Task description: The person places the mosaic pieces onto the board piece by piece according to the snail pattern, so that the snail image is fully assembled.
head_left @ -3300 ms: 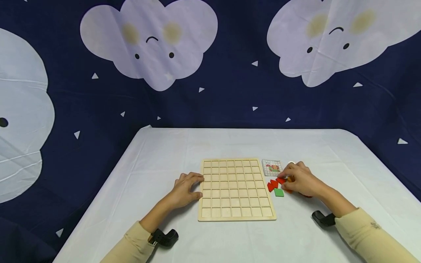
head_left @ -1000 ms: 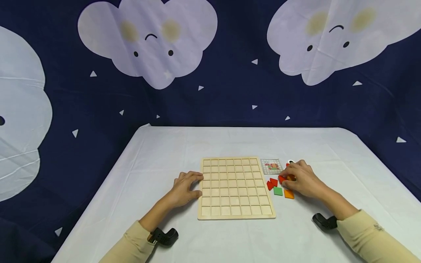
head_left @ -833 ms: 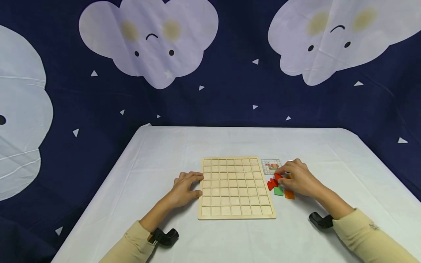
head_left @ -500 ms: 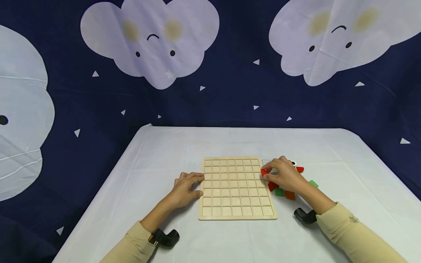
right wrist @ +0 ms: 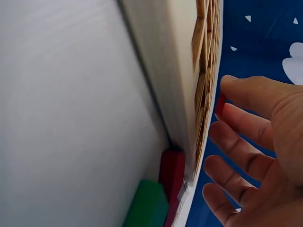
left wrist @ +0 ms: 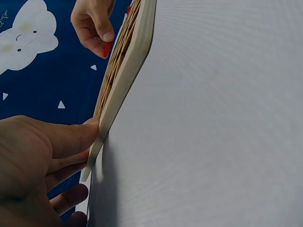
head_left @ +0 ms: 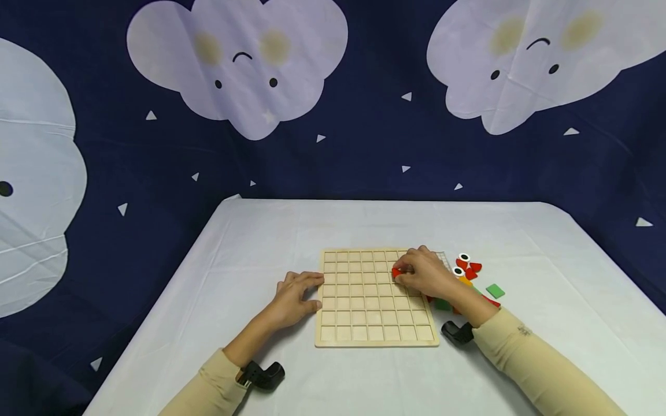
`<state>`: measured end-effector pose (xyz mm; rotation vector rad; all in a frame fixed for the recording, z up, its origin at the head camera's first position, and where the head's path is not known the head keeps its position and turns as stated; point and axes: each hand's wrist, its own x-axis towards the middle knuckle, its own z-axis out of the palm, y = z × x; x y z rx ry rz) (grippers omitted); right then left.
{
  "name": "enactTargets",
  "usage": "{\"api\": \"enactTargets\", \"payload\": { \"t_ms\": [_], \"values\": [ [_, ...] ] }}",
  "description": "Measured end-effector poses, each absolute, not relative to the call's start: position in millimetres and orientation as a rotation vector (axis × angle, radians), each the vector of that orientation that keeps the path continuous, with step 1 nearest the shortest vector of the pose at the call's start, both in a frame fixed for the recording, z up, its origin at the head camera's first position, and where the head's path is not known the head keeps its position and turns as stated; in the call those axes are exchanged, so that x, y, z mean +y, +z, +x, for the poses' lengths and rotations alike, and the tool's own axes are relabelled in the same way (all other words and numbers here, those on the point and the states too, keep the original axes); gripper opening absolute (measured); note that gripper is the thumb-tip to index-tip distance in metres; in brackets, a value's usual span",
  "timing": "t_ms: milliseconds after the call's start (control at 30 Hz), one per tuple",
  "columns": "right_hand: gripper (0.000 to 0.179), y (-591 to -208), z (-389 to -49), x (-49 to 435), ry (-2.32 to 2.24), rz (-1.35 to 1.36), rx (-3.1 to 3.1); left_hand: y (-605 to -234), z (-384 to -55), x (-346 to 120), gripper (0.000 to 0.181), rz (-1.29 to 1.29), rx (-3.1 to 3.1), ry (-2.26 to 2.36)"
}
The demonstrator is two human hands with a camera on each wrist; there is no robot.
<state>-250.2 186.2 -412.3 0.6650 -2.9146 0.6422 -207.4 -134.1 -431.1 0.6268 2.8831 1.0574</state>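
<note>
A wooden grid board (head_left: 364,342) lies flat on the white table, its square cells bare where they show. Against its left edge rests my left hand (head_left: 291,301), fingers and thumb fairly straight and touching the rim; in the left wrist view the thumb (left wrist: 75,138) lies on the frame. Over the upper right cells, my right hand (head_left: 426,274) pinches a small red tile (head_left: 396,272) between thumb and fingertips. That red tile (right wrist: 220,104) shows edge-on in the right wrist view, above the board, with the other fingers spread.
Right of the board lie loose red tiles (head_left: 476,267), a green tile (head_left: 495,290), an orange one (head_left: 465,282) and round eye pieces (head_left: 464,257). A printed pattern card (head_left: 443,257) is mostly hidden behind my right hand. Some pieces sit under the right forearm.
My right hand has picked a red tile from the loose pieces and moved left with it, past the card, over the board. The left hand has stayed at the board's left edge.
</note>
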Motion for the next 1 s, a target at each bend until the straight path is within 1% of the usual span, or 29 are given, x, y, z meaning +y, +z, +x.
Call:
{"api": "enactTargets", "payload": {
  "t_ms": [367, 1000],
  "values": [
    [0.022, -415.9, -251.0, 183.1, 0.565, 0.663, -2.934, -429.2, -207.3, -133.2, 0.050, 0.609, 2.869, 1.057],
    [0.022, -414.9, -250.3, 183.8, 0.583, 0.694, -2.938, -429.1, -207.9, -131.9, 0.048, 0.614, 2.885, 1.061]
  ]
}}
